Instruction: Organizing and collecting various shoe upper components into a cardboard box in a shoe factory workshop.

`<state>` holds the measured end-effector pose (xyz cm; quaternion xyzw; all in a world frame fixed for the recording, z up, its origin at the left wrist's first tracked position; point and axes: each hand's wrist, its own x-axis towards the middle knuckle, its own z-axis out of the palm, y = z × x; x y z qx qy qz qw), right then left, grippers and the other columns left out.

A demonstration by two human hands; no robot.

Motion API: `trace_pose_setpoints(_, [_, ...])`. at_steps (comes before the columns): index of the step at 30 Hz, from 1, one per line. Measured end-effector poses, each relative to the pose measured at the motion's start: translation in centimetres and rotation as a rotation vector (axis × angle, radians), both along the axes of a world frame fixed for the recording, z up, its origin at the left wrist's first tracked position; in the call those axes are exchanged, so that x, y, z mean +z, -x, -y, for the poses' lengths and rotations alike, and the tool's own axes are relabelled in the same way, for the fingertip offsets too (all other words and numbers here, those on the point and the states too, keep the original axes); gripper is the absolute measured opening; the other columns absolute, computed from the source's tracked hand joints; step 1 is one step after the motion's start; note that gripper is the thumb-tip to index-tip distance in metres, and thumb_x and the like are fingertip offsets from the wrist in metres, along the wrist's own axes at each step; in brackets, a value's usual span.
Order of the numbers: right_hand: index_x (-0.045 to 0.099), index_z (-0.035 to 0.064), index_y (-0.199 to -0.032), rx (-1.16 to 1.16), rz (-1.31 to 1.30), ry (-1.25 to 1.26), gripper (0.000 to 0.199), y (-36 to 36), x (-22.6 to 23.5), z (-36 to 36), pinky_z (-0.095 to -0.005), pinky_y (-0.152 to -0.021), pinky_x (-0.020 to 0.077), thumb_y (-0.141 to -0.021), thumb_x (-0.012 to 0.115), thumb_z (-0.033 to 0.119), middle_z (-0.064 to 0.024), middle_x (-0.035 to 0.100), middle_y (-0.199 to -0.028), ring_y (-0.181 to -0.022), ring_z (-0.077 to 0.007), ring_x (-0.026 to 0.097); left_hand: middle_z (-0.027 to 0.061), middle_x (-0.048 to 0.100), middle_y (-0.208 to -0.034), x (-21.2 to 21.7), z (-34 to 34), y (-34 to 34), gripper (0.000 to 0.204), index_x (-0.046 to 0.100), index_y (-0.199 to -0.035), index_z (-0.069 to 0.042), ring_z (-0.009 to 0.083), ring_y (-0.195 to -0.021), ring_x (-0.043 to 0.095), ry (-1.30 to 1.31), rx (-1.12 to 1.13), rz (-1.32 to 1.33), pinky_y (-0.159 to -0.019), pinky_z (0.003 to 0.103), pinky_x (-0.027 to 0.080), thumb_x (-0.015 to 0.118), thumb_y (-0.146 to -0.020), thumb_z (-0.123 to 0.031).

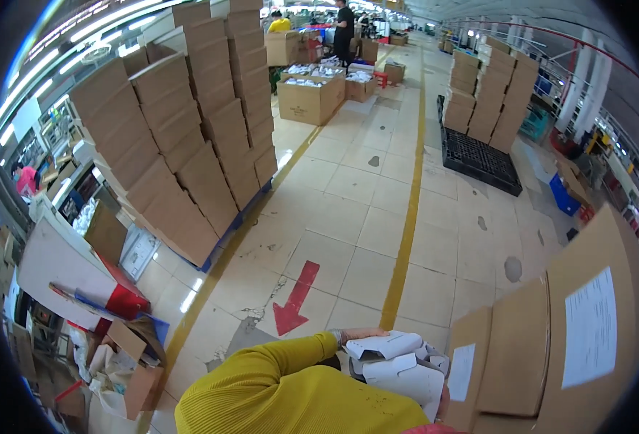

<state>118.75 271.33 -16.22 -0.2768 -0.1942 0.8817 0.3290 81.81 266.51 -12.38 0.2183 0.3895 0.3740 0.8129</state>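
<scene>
Several folded white cartons (pixel 395 365) sit bundled against my chest, low in view, just left of the brown boxes with paper labels (pixel 551 347). My left hand (pixel 359 335), coming out of the yellow sleeve (pixel 276 362), lies over the top of the bundle, fingers flat along it, pressing rather than pinching. My right hand barely shows at the bottom edge, so I can't tell its grip. Judging by this, the cartons are gathered and carried, none set down yet. Ahead: tiled floor with a red arrow (pixel 295 293) and stacked brown boxes (pixel 189 137).
</scene>
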Motion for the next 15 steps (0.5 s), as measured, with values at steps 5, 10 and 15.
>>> trace_pose_setpoints(5, [0.049,0.0018,-0.121,0.038,0.048,-0.086,0.058,12.3,2.5,-13.2,-0.0390,-0.086,0.0469,-0.080,0.060,0.041,-0.0139,0.058,-0.114,-0.100,-0.0252,0.057,0.0059,0.060,-0.111,-1.9,-13.7,8.4,0.054,0.050,-0.122,-0.005,0.0114,-0.093,0.059,0.026,-0.025,0.156,-0.081,0.026,0.049,0.057,-0.085,-0.044])
trace_pose_setpoints(10, [0.049,0.0018,-0.122,0.030,0.072,-0.195,0.061,24.2,7.0,-27.4,-0.0403,-0.087,0.0468,-0.080,0.058,0.045,-0.0147,0.057,-0.115,-0.102,-0.0269,0.057,0.0058,0.060,-0.111,-1.4,-27.4,17.3,0.055,0.051,-0.122,-0.005,0.0113,-0.092,0.059,-0.046,-0.029,0.168,-0.081,0.026,0.049,0.058,-0.084,-0.044])
trace_pose_setpoints(15, [0.048,0.0018,-0.123,-0.014,0.070,-0.167,0.064,30.9,5.2,-35.6,-0.0413,-0.088,0.0467,-0.080,0.056,0.049,-0.0154,0.057,-0.116,-0.103,-0.0282,0.057,0.0057,0.060,-0.110,-0.2,-41.7,26.8,0.056,0.051,-0.122,-0.005,0.0111,-0.091,0.059,0.010,-0.062,0.153,-0.080,0.026,0.049,0.058,-0.084,-0.045])
